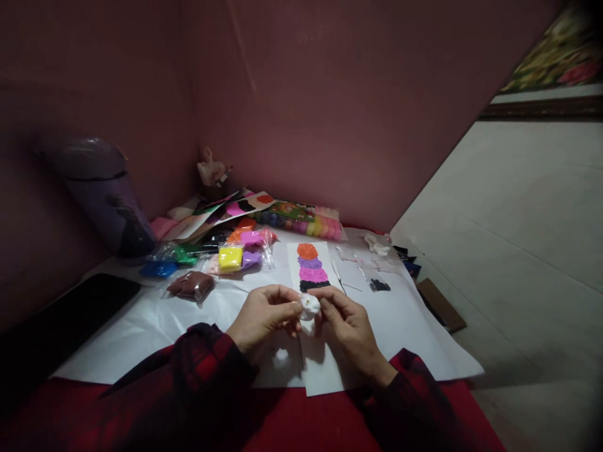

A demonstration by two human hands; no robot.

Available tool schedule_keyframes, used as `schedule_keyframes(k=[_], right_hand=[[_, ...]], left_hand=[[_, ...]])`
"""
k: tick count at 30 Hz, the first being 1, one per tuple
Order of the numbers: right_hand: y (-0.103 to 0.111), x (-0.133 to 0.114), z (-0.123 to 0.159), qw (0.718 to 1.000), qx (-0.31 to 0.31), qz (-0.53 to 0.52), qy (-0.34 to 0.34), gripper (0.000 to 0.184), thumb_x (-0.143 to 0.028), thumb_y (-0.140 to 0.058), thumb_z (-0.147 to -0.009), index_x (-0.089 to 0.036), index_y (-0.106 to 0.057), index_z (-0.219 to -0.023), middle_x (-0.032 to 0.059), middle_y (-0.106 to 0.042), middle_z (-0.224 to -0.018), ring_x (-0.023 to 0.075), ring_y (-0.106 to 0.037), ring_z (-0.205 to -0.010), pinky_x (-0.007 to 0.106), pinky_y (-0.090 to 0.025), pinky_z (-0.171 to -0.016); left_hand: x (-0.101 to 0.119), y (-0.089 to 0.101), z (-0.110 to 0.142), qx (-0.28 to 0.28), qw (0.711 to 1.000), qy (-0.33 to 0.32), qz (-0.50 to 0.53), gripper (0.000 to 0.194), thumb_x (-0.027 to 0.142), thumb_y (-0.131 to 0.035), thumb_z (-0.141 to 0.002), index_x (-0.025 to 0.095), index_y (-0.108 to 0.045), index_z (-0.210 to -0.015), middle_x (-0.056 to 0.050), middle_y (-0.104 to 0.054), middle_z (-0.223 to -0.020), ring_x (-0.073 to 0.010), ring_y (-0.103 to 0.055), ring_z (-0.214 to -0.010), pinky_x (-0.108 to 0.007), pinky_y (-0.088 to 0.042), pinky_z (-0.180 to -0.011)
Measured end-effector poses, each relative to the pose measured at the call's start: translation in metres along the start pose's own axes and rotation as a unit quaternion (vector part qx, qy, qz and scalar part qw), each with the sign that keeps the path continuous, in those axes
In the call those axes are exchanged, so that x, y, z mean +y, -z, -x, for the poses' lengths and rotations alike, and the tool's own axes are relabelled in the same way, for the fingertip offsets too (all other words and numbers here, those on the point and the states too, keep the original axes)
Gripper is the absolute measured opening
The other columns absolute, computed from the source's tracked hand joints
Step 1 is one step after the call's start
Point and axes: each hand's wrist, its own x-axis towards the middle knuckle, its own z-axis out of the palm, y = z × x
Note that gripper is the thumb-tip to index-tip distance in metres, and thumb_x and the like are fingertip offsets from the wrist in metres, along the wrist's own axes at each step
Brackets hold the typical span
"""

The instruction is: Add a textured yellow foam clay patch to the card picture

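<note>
A small lump of white modelling clay (309, 306) is pinched between my two hands above a white card. My left hand (268, 312) has thumb and fingers closed on its left side. On the right side, the thumb and fingers of my right hand (349, 323) are also closed on it. Just beyond, the white card (293, 258) carries bands of orange, purple, pink and black clay. A smaller white piece (281, 356) lies on the paper below my left hand.
White paper (396, 326) covers the red table (282, 417). Bagged coloured clay, including a yellow block (230, 258) and a brown pack (191, 286), lies left. A thin tool (338, 276) and black bits (379, 285) are to the right. A purple tumbler (106, 201) stands far left.
</note>
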Motion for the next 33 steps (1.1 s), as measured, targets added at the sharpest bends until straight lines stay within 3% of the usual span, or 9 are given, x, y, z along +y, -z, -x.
schedule_keyframes(k=[2, 5, 9, 14, 20, 28, 33], right_hand=[[0.002, -0.001, 0.002, 0.997, 0.001, 0.048, 0.067, 0.024, -0.035, -0.05, -0.093, -0.019, -0.064, -0.104, 0.0025, -0.058, -0.083, 0.0122, -0.058, -0.058, 0.029, -0.05, -0.058], [0.002, -0.003, 0.006, 0.987, -0.008, 0.111, 0.117, 0.027, -0.032, -0.063, -0.086, -0.022, -0.059, -0.111, 0.0051, -0.057, -0.097, 0.015, -0.06, -0.07, 0.03, -0.051, -0.063], [-0.001, -0.005, 0.006, 0.964, 0.006, 0.205, 0.172, 0.021, -0.021, -0.07, -0.08, -0.022, -0.061, -0.1, 0.0027, -0.057, -0.089, 0.0136, -0.055, -0.067, 0.028, -0.048, -0.062], [-0.003, -0.011, 0.005, 0.954, 0.015, 0.218, 0.207, 0.012, -0.019, -0.067, -0.083, -0.021, -0.063, -0.094, 0.0033, -0.059, -0.084, 0.0135, -0.053, -0.065, 0.028, -0.046, -0.058], [-0.005, -0.01, 0.008, 0.955, 0.051, 0.2, 0.211, 0.008, -0.016, -0.065, -0.083, -0.02, -0.067, -0.089, 0.0045, -0.06, -0.082, 0.0156, -0.057, -0.069, 0.028, -0.048, -0.057], [-0.004, -0.007, 0.012, 0.965, 0.042, 0.185, 0.184, 0.006, -0.017, -0.063, -0.084, -0.02, -0.068, -0.084, 0.0053, -0.062, -0.078, 0.0162, -0.059, -0.065, 0.028, -0.049, -0.054], [-0.005, -0.009, 0.011, 0.996, 0.04, 0.054, 0.063, 0.01, -0.028, -0.066, -0.083, -0.018, -0.068, -0.079, 0.003, -0.061, -0.076, 0.0103, -0.054, -0.048, 0.024, -0.047, -0.041]], left_hand=[[0.002, -0.002, 0.002, 0.023, 0.998, -0.042, -0.031, 0.027, 0.026, -0.08, -0.059, 0.01, -0.059, -0.069, 0.0, -0.061, -0.052, -0.0104, -0.056, -0.044, -0.021, -0.046, -0.045], [0.003, -0.004, 0.003, 0.026, 0.995, -0.068, -0.065, 0.024, 0.024, -0.077, -0.059, 0.011, -0.06, -0.068, 0.001, -0.059, -0.051, -0.0101, -0.054, -0.042, -0.022, -0.045, -0.044], [-0.002, -0.005, 0.004, 0.005, 0.994, -0.07, -0.082, 0.02, 0.023, -0.074, -0.059, 0.011, -0.06, -0.066, 0.001, -0.059, -0.051, -0.0101, -0.054, -0.041, -0.022, -0.044, -0.044], [-0.002, -0.005, 0.004, -0.008, 0.995, -0.066, -0.076, 0.023, 0.026, -0.075, -0.06, 0.011, -0.06, -0.066, 0.001, -0.059, -0.05, -0.0104, -0.054, -0.041, -0.022, -0.045, -0.044], [0.0, -0.009, 0.005, -0.003, 0.995, -0.067, -0.08, 0.022, 0.026, -0.075, -0.06, 0.011, -0.059, -0.066, -0.002, -0.064, -0.059, -0.0098, -0.055, -0.043, -0.021, -0.045, -0.043], [0.0, -0.008, 0.006, -0.006, 0.995, -0.032, -0.096, 0.019, 0.023, -0.07, -0.06, 0.014, -0.054, -0.065, 0.004, -0.054, -0.043, -0.0085, -0.05, -0.036, -0.018, -0.039, -0.038], [-0.001, -0.007, 0.004, 0.007, 0.996, -0.013, -0.093, 0.016, 0.02, -0.068, -0.058, 0.014, -0.054, -0.064, 0.005, -0.053, -0.039, -0.0078, -0.046, -0.031, -0.017, -0.036, -0.033]])
